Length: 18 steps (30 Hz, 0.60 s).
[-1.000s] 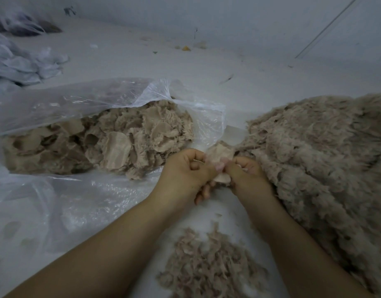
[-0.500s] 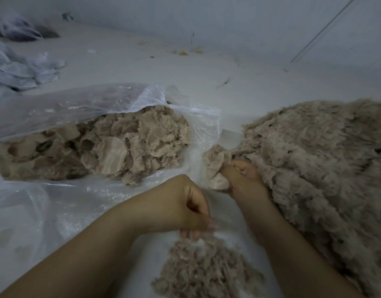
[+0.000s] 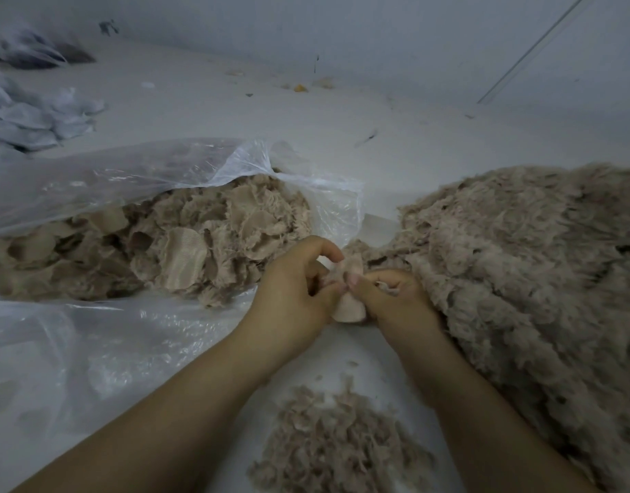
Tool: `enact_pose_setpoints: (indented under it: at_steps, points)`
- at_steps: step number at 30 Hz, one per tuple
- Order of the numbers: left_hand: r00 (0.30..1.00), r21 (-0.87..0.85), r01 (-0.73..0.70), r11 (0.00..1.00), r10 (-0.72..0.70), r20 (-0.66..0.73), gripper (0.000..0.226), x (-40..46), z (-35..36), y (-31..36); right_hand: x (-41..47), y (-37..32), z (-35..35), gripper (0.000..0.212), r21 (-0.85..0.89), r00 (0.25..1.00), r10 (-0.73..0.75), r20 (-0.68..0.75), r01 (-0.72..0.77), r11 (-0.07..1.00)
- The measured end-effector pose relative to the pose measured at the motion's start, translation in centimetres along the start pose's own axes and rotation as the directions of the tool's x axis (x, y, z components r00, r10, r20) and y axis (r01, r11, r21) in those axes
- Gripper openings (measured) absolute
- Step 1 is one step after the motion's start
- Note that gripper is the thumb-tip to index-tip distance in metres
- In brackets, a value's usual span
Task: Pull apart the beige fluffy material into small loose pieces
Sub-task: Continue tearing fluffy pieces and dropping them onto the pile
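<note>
Fingers (image 3: 336, 290) of the left hand (image 3: 292, 297) are curled and pinch one edge of a small beige scrap (image 3: 351, 307), and the right hand (image 3: 395, 300) pinches the other edge, thumb against thumb. Both grips sit close together on the scrap, probably so that the pull tears off only a little tuft and not a long strip. The scrap hangs between the hands, touching the near edge of the big heap of beige fluffy material (image 3: 520, 279) on the right, which seems to be the supply within easy reach. Below the hands, between the forearms, lies a low pile of loose pieces (image 3: 338, 446), so finished tufts can simply fall there. On the left, an open clear plastic bag (image 3: 128, 179) holds flat beige pieces with a woven backing (image 3: 185, 257), kept apart from the loose pile. Everything rests on a pale floor (image 3: 377, 137). Much material remains, so I judge the task far from finished.
</note>
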<state>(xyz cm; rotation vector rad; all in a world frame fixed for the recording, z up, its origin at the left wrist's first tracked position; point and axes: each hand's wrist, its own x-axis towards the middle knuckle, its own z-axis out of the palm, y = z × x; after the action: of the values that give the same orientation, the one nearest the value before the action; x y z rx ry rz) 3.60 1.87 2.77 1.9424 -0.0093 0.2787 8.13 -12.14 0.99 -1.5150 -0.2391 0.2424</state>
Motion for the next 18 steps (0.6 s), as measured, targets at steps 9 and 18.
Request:
enact_pose_setpoints:
  at_steps: [9, 18]
  points:
    - [0.865, 0.597, -0.081, 0.798, 0.354, -0.356, 0.016, 2.8, -4.9, 0.2, 0.7, 1.3, -0.1, 0.028, -0.086, 0.973, 0.093, -0.212, -0.113, 0.990]
    - [0.969, 0.872, 0.095, 0.480, 0.157, -0.192, 0.024, 3.2, -5.2, -0.4, 0.6, 0.9, 0.1, 0.036, -0.022, 0.967, 0.078, -0.242, -0.086, 0.996]
